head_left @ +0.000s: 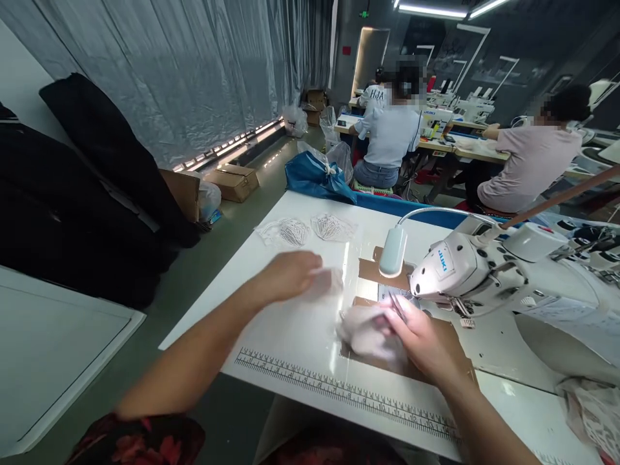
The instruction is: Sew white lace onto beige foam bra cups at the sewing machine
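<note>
Desk [285,323]: white, spreads below your left hand [290,274] and your right hand [414,328]. Sewing machine [494,278]: stands beyond and to the right of your right hand, its head angled toward that hand. Brown sheet [450,342]: lies flat beneath your right hand. Blue bundle [314,177]: knotted, well beyond your left hand, at the far edge of the desk. Crumpled lacy cloth [593,410]: lies well to the right of your right hand. Printed ruler [339,392]: runs along the near edge, closer to your body than either hand.

Left hand: fingers curled; blurred pale cloth [328,282] shows at the fingertips, on their right. You cannot tell from this view whether it is pinched. Right hand: closed round a slim dark tool, the fingers also at the bunched pale fabric.

Lamp [393,252]: hangs beyond your right hand, slightly to its left. Bunched pale fabric [371,334]: just left of your right hand, touching its fingers. Lace pieces [293,231]: two, side by side, beyond your left hand. Slim dark tool [398,307]: juts up from your right hand's fingers; exact type unclear.
</note>
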`<state>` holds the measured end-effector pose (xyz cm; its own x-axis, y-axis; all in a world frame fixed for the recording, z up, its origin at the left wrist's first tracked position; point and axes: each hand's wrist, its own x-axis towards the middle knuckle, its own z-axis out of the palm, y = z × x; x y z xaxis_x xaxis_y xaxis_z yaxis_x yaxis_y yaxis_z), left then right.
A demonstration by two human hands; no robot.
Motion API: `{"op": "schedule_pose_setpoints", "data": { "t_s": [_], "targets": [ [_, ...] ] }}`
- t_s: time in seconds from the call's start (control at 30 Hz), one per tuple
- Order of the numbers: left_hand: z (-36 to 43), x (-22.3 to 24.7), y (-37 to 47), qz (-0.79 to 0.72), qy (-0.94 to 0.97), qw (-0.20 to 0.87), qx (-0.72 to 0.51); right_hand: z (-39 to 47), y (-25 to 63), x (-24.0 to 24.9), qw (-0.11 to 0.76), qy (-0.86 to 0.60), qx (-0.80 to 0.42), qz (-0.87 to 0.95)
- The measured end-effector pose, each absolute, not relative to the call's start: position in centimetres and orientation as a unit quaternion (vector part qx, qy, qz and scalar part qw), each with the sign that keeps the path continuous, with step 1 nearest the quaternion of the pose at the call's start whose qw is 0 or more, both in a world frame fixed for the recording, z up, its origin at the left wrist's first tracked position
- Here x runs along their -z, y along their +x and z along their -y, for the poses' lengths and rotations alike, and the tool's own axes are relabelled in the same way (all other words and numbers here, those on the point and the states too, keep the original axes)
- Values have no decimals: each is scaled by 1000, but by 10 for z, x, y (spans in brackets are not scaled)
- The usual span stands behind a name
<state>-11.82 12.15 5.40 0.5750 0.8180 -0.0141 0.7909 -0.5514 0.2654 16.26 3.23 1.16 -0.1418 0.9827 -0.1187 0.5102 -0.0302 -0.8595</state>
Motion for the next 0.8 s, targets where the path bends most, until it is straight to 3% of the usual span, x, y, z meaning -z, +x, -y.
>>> {"op": "schedule_pose_setpoints", "data": {
  "t_s": [0.1,0.2,0.37,0.6,0.7,0.8],
  "targets": [
    [-169,-62,-143,-541,816,-27,-202,-89,120,-18,427,-496,-321,685],
    [-208,-57,-157,-568,768,-88,-284,-146,88,-16,473,-420,-198,749],
    [-228,-15,-157,-626,770,18,-122,-183,80,8,322,-452,-191,810],
    [-214,6,-154,-593,800,44,-81,-72,151,6,204,-440,-185,855],
    [-199,1,-152,-558,824,58,-86,-14,205,3,222,-511,-160,815],
    [-175,5,-144,-535,825,164,-82,40,272,14,288,-635,-86,711]
  ]
}}
